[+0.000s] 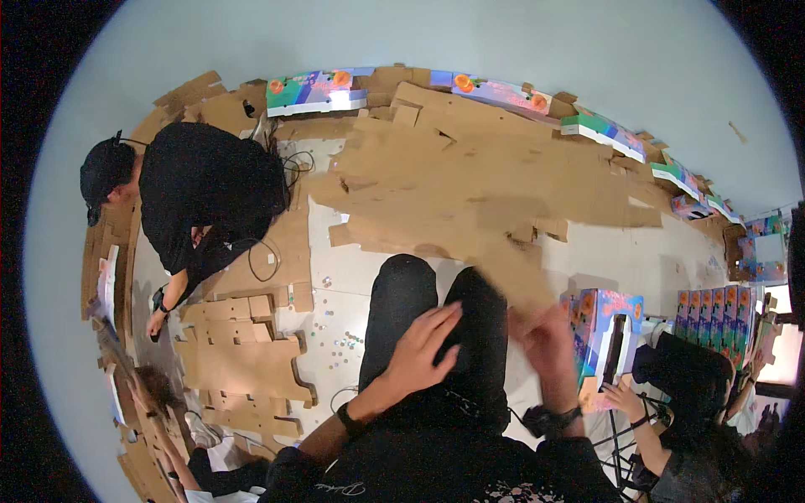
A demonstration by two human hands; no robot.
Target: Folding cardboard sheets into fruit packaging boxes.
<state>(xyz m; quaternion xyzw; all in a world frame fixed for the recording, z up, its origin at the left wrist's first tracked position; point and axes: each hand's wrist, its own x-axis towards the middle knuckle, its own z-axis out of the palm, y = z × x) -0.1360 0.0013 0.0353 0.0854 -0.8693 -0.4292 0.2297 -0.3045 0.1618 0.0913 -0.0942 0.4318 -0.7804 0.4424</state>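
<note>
My left hand (423, 348) hovers over my lap with its fingers stretched out and nothing in them. My right hand (545, 339), smeared by motion, grips the near end of a flat brown cardboard piece (516, 281). That piece reaches up and left past my right knee, and its far end blends with the cardboard behind it. Beyond my knees, a wide layer of flattened cardboard sheets (470, 168) covers the floor.
Left, a person in black (210, 184) bends over stacked cardboard (243, 360). Another person's arms (168, 444) show lower left. At right, a hand (622, 398) touches a colourful box (599, 323) near more boxes (713, 318). Small round bits (344, 342) litter the floor.
</note>
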